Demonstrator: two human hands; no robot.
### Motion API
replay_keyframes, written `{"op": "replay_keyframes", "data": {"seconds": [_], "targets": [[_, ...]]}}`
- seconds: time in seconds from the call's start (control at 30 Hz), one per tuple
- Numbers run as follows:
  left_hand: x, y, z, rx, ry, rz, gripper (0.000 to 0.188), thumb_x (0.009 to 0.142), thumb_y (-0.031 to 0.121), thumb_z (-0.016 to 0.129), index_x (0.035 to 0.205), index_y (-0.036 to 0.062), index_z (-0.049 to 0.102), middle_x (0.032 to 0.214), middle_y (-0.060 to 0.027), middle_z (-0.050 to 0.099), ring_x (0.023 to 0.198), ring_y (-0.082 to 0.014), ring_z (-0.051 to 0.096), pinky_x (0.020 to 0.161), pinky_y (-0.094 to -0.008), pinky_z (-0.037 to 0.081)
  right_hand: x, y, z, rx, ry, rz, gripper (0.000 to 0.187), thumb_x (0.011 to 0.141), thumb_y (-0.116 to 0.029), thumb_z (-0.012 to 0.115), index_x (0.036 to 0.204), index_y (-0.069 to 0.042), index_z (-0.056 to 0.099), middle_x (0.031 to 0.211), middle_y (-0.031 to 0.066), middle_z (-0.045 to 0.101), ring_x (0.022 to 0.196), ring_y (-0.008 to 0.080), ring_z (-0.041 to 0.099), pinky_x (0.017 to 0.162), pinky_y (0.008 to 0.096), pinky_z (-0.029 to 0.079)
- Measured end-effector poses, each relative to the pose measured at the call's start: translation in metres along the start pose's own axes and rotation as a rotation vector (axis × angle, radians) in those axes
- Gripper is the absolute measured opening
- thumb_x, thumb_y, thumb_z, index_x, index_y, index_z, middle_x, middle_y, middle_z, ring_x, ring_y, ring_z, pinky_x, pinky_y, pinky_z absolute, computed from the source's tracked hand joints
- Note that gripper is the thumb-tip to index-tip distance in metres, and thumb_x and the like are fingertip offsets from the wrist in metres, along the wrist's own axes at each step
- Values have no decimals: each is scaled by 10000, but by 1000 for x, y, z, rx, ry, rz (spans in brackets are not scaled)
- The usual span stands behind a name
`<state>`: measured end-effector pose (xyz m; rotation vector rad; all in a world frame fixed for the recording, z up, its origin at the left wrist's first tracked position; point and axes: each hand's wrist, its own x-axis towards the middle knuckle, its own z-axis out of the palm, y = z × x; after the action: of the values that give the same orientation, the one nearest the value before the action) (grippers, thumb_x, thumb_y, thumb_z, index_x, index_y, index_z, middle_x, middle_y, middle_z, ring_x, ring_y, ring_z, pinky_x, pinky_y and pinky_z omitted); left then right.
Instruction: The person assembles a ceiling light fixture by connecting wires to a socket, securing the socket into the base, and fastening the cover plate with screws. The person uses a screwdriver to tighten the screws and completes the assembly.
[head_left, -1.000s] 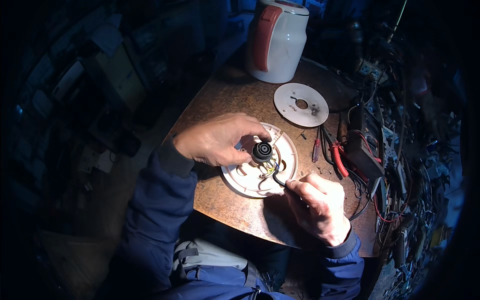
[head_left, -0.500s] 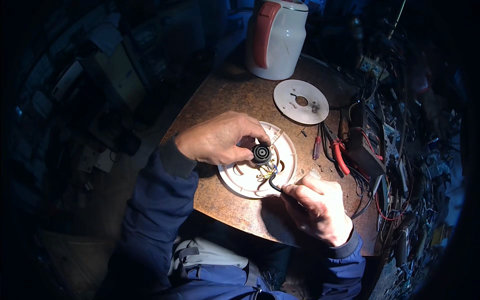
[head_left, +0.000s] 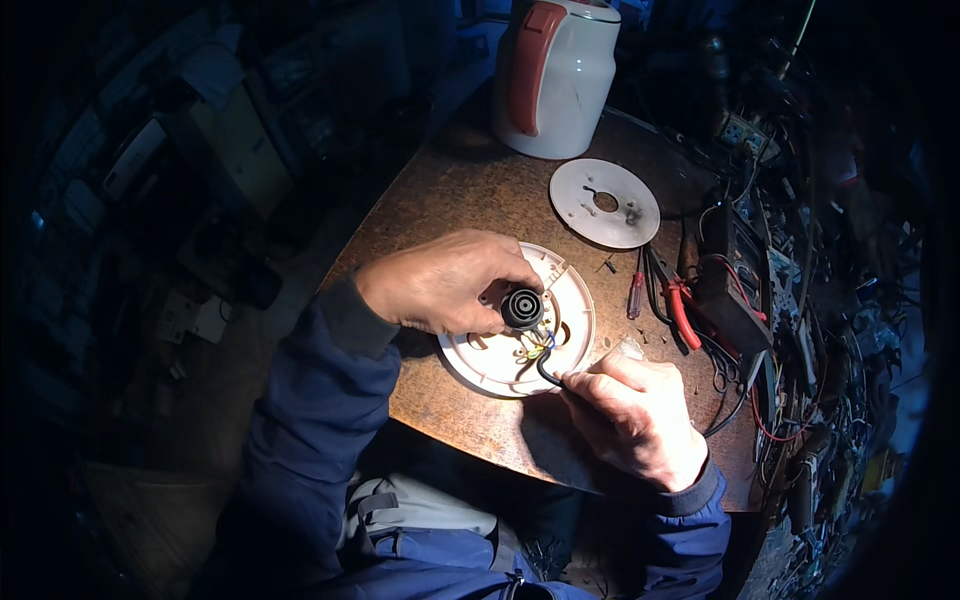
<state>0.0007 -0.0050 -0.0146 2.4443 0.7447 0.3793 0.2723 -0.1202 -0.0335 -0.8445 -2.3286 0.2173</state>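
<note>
Between the thumb and fingers of my left hand (head_left: 446, 282) is a round black kettle connector (head_left: 522, 309) with ringed contacts on its face. It sits over the white round kettle base (head_left: 480, 366), which lies on the table. Thin coloured wires (head_left: 540, 342), yellow-green and blue among them, run from beneath the connector to a black power cord (head_left: 549, 373). My right hand (head_left: 637, 410) is closed on this cord just off the base's near right edge. The fingertips' underside is in shadow.
A white kettle (head_left: 570, 80) with a red handle stands at the far edge. A white disc (head_left: 604, 204) with a central hole lies before it. To the right are a small screwdriver (head_left: 635, 295), red-handled pliers (head_left: 683, 318) and a tangle of cables (head_left: 800, 400).
The connector has tilted very slightly in my left hand, which has shifted a little. My right hand keeps its hold on the cord.
</note>
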Motion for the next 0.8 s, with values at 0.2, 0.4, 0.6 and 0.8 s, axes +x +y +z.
{"op": "replay_keyframes", "data": {"seconds": [0.2,0.4,0.6,0.8], "targets": [[-1,0,0,-66,11,10,466,828,84,878,1264,-14,747,1052,-155,738,918,-271,731,832,-407,592,1,0,1,-5,32,-42,262,820,-79,847,1059,-80,742,756,53,597,612,256,666,510,385,529],[-1,3,-3,-28,7,-45,471,789,99,902,1227,-11,764,1013,-139,734,877,-249,730,777,-388,590,0,-1,0,-12,42,-28,272,815,-82,843,1067,-75,740,757,52,582,612,252,660,512,384,526],[-3,7,-6,4,29,-47,472,765,123,919,1195,-8,774,972,-130,734,863,-245,733,769,-390,589,3,-4,-5,31,0,11,291,790,11,886,1050,-37,766,756,87,650,629,279,679,548,378,522],[0,4,-2,-43,32,-31,538,753,84,916,1258,0,751,990,-133,743,861,-247,738,776,-384,599,1,-1,-2,41,108,13,293,800,-46,842,1075,-82,746,741,61,580,571,266,630,502,388,507]]}}
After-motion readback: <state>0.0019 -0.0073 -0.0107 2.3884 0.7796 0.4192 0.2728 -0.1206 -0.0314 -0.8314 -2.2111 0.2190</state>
